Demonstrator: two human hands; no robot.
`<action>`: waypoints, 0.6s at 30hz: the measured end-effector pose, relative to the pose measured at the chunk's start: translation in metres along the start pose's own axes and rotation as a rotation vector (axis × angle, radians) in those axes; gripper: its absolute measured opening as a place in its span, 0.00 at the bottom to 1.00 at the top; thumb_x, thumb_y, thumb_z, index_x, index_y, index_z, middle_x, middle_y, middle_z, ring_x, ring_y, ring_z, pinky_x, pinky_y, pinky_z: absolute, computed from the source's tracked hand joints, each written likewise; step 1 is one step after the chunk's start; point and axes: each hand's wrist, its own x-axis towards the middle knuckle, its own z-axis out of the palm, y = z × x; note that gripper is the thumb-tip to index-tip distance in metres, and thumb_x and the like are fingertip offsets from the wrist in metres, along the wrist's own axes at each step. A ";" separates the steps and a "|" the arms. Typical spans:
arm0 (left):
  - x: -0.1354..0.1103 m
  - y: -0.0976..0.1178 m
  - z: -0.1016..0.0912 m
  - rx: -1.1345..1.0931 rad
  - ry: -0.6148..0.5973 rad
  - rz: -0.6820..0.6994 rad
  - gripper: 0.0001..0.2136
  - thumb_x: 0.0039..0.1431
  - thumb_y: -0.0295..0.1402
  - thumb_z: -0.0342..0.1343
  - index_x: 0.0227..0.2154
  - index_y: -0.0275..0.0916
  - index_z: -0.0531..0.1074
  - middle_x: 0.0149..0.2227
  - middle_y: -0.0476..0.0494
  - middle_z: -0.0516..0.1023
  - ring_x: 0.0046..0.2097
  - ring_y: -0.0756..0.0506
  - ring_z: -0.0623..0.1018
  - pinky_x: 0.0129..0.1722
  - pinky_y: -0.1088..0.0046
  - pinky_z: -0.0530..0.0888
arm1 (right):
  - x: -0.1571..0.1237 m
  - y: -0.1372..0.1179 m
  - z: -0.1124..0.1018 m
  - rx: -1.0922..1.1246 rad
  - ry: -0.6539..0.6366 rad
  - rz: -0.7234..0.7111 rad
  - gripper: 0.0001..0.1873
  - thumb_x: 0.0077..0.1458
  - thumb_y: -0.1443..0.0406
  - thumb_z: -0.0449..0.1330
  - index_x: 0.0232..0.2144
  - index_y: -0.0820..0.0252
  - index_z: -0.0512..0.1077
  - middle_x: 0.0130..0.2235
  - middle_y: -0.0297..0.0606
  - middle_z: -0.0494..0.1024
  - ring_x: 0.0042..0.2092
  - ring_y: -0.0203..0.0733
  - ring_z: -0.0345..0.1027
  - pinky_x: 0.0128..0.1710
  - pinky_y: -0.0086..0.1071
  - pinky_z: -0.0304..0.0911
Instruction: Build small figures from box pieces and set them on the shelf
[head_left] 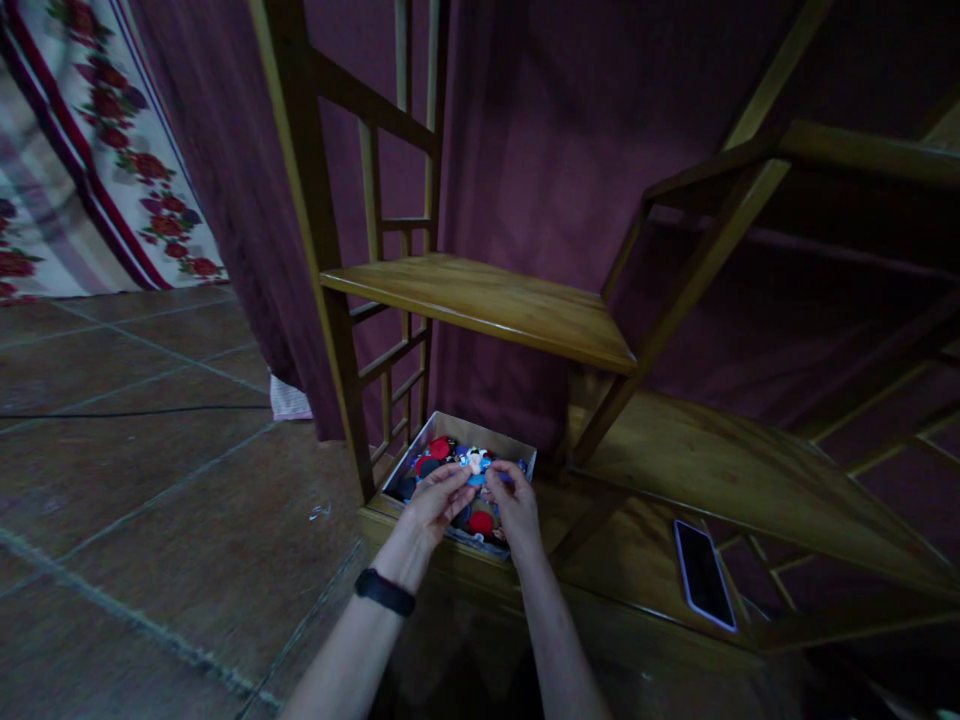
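Both my hands are over an open cardboard box on the low wooden shelf. Between my fingertips is a small blue-and-white figure; its exact kind is too small to make out. My left hand pinches it from the left, with a dark band on the wrist. From the other side, my right hand has its fingers closed at the figure's edge. Inside the box lie several small colourful pieces, among them a red round one near the front and another red one at the back left.
Above the box juts a wooden shelf board, with an upright post to its left. A phone lies on the lower shelf at right. Purple curtain hangs behind. A black cable crosses the tiled floor.
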 end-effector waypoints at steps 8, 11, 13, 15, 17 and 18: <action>-0.003 -0.004 0.000 0.153 -0.034 0.152 0.12 0.38 0.27 0.68 0.29 0.34 0.75 0.30 0.44 0.78 0.29 0.51 0.76 0.31 0.78 0.74 | 0.005 0.006 -0.007 0.088 0.002 0.057 0.14 0.40 0.56 0.63 0.30 0.58 0.72 0.32 0.33 0.75 0.32 0.38 0.69 0.31 0.30 0.67; -0.004 -0.004 0.000 0.171 -0.063 0.193 0.14 0.38 0.29 0.67 0.32 0.35 0.75 0.31 0.44 0.78 0.31 0.50 0.76 0.32 0.77 0.73 | 0.005 0.007 -0.009 0.078 -0.035 0.043 0.12 0.42 0.59 0.63 0.30 0.57 0.72 0.33 0.32 0.75 0.34 0.38 0.69 0.34 0.31 0.67; -0.004 -0.002 0.000 0.182 -0.115 0.231 0.15 0.39 0.28 0.67 0.34 0.35 0.76 0.33 0.43 0.79 0.33 0.50 0.77 0.34 0.77 0.73 | 0.006 0.007 -0.011 0.038 -0.030 0.013 0.11 0.42 0.60 0.62 0.31 0.57 0.72 0.33 0.32 0.75 0.35 0.38 0.69 0.37 0.32 0.65; -0.003 -0.001 0.000 0.176 -0.173 0.269 0.15 0.39 0.28 0.67 0.34 0.35 0.76 0.35 0.41 0.79 0.35 0.49 0.77 0.37 0.75 0.73 | 0.006 0.006 -0.011 0.020 -0.023 -0.037 0.10 0.42 0.62 0.62 0.31 0.57 0.73 0.35 0.33 0.76 0.38 0.39 0.69 0.40 0.32 0.64; -0.002 0.000 0.001 0.156 -0.205 0.296 0.14 0.40 0.28 0.66 0.34 0.35 0.76 0.37 0.40 0.79 0.37 0.48 0.77 0.39 0.74 0.73 | 0.007 0.004 -0.010 0.036 -0.025 -0.075 0.10 0.42 0.62 0.62 0.31 0.57 0.73 0.37 0.34 0.76 0.40 0.41 0.69 0.43 0.34 0.63; -0.002 0.001 0.002 0.148 -0.212 0.302 0.14 0.40 0.28 0.66 0.34 0.35 0.76 0.38 0.40 0.79 0.37 0.47 0.77 0.40 0.73 0.72 | 0.007 0.003 -0.010 0.049 -0.030 -0.086 0.10 0.42 0.62 0.62 0.31 0.57 0.73 0.38 0.34 0.76 0.41 0.41 0.69 0.44 0.34 0.63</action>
